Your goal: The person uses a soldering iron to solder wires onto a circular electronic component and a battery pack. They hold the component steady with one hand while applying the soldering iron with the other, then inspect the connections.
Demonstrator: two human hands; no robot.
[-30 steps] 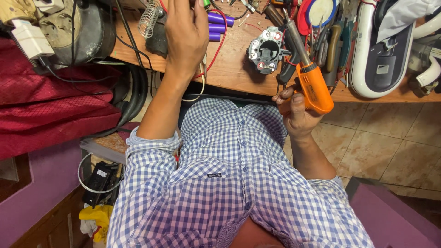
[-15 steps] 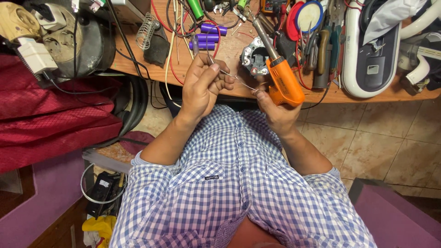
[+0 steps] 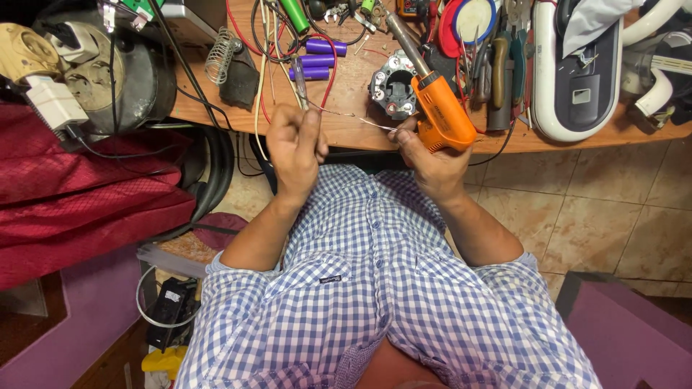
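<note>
An orange soldering gun (image 3: 441, 115) is gripped in the closed right hand (image 3: 427, 160) at the near edge of the wooden workbench (image 3: 346, 128). A thin solder wire (image 3: 339, 115) is pinched in the closed left hand (image 3: 294, 148), left of the gun. A round grey motor part (image 3: 393, 90) lies just beyond, purple cylinders (image 3: 317, 59) farther left.

Orange soldering gun (image 3: 441, 115) tilted over the bench edge, thin solder wire (image 3: 339, 115) stretched just beside it.

We hold both forearms raised toward the middle of the frame. Our left hand (image 3: 297, 148) is curled in a fist; our right hand (image 3: 427, 155) is clenched, wrist bent.
</note>
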